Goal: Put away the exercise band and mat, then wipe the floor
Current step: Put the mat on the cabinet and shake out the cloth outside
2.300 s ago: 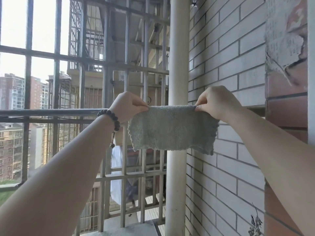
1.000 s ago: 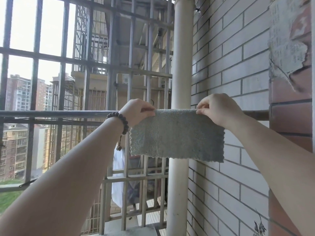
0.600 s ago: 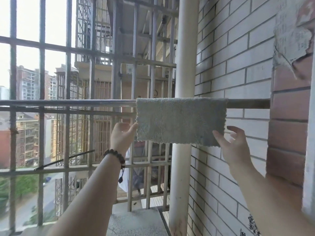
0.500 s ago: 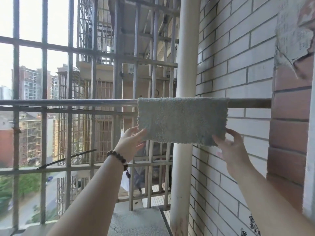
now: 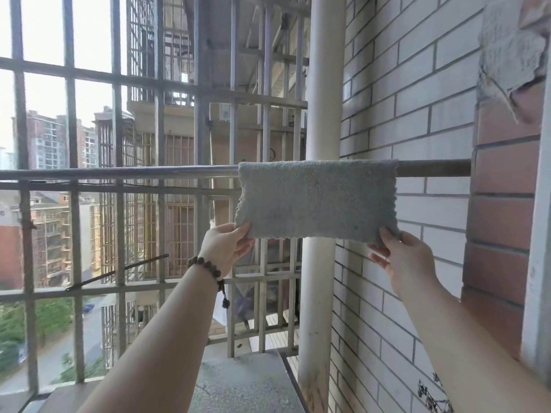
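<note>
A grey fluffy cloth hangs folded over a horizontal metal rail on the balcony. My left hand, with a bead bracelet on the wrist, pinches the cloth's lower left corner. My right hand pinches the lower right corner, thumb in front of the fabric. Both arms reach up from below. No exercise band or mat is in view.
A metal window grille closes off the balcony at left and centre. A white vertical pipe runs behind the cloth. A white brick wall and a red brick pillar stand at right. A concrete ledge lies below.
Both hands laid the cloth over the rail, let go of its top edge, dropped below it, and now pinch its two bottom corners.
</note>
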`<state>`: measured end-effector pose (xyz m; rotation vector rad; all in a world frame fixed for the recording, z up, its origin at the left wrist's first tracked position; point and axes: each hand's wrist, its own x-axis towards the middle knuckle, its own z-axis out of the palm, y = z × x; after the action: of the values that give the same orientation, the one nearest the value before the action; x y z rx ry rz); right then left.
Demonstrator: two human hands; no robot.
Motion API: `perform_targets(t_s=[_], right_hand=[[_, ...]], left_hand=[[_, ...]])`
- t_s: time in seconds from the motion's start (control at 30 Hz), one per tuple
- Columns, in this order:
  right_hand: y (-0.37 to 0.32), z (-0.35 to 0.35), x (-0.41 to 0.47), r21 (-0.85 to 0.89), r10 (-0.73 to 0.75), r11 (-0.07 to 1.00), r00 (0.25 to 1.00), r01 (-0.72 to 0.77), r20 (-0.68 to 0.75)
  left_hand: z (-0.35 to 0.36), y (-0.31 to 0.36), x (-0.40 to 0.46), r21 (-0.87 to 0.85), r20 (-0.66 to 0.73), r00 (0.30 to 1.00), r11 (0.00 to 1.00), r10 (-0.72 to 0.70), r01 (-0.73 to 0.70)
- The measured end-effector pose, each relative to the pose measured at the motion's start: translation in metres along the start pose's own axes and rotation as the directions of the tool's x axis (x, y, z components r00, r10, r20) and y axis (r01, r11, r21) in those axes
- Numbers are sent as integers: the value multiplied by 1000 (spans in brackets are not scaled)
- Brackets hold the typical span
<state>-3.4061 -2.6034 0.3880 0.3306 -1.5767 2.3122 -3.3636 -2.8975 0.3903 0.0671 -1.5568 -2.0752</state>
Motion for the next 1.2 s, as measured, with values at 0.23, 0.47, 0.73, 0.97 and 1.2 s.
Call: perform_targets(t_s=[0.23,0.47,0.73,0.97,1.2], right_hand=[[-2,1,-3,-68,19,998,999,-16,40],[17,-7,-34,-358,97,929,995,-95,-13],[44,-19,-132,-636,-99,739,970,222,224],[120,-44,-208,-754,-71,577,939,314,336],[174,-90,-276,-810,61,459,897,365,438]], left_hand=[[-2,-1,-15,267,-128,984,960,126,-88],[-9,-15,-77,740,-73,904,631,422,-235],[-29,-72,-171,937,54,897,289,438,-198],[-72,-134,-254,986,-16,969,168,247,-26],[-96,-170,-329,996,-71,994,53,83,67]])
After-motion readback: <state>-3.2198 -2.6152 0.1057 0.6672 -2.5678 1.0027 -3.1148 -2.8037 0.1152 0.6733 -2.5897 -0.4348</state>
